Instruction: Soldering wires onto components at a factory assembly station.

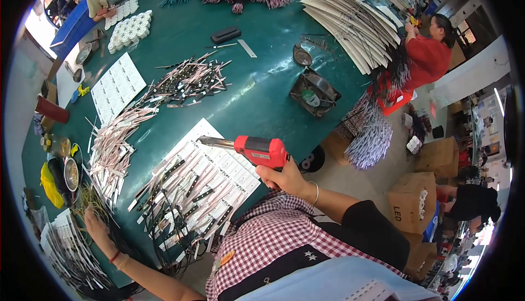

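My right hand (284, 179) is wrapped round the grip of a red-and-black pistol-shaped power tool (258, 148) with a long metal nose. The nose points left, over the upper part of a white panel of small boards (219, 156). Across that panel lie many strips with pinkish wires and black pieces (188, 191), with black cables trailing off the near edge. At the table's left side, my left hand (97, 229) has its fingers stretched out beside a bunch of thin yellowish-green wires (90, 200). I see nothing held in it.
Wired strips are heaped on the green table (257, 90), beside another white panel (117, 87). A dark open box (314, 93) stands at the table's right edge. Stacked strip sheets (353, 27) lie far right. People work at the far left and right. A metal bowl (71, 174) sits left.
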Tool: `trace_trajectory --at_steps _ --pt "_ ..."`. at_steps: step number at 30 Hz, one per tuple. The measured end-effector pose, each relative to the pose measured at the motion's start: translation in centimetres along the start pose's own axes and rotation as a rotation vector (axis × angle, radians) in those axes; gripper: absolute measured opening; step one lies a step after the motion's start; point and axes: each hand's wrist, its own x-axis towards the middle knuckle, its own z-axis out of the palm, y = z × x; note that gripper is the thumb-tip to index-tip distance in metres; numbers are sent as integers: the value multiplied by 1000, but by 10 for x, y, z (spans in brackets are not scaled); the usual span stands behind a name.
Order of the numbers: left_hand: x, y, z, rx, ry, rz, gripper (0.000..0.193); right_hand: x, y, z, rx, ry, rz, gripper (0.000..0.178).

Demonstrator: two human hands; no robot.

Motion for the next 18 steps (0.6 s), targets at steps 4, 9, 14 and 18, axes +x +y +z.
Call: trace_trajectory --at_steps 4,9,14,18 --pt "5 9 13 -377 -307 64 21 1 -2 -1 -1 3 -42 16" --pt "3 55 -1 -556 -289 163 18 -1 -20 -12 0 51 -43 15" --pt "2 103 -26 195 177 524 20 8 -13 0 -78 28 14 22" --pt "56 48 -9 21 -818 -100 23 6 -2 8 -4 111 -43 19"
